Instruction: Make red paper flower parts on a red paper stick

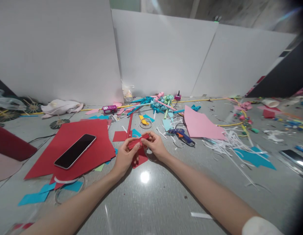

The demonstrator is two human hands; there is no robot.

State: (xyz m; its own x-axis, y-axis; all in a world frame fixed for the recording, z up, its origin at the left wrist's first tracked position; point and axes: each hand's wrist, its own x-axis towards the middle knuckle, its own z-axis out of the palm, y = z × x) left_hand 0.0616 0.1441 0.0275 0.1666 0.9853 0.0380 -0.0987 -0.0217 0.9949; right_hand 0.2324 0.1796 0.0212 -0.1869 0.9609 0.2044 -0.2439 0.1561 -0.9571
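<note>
Holding a small folded red paper piece (135,143) just above the floor (151,202), between both hands, straight ahead of the body. Gripping its left part in the left hand (124,156), thumb on top and fingers curled under; pinching its right end between thumb and fingers of the right hand (156,145). Equally near to both hands, then, in contact with each. Running crosswise from one hand to the other by its long axis, with the right end slightly farther from the body. Cannot tell how the folds meet under the fingers.

Directly below the hands, another red piece (141,160), partly covered by them, and beside it a clear ring (151,156), partly under the right hand. Just beyond, a slim red rod (129,125), pointing away from the body, next to a red rectangle (119,136). To the left, large red sheets (97,130) with a phone (75,150) lying on top. To the right, a glue gun (182,135), near a pink sheet (200,124), and farther right a heap of white strips (230,140). Nothing visible between the two hands except the held paper; clutter mostly beyond and to the sides.
</note>
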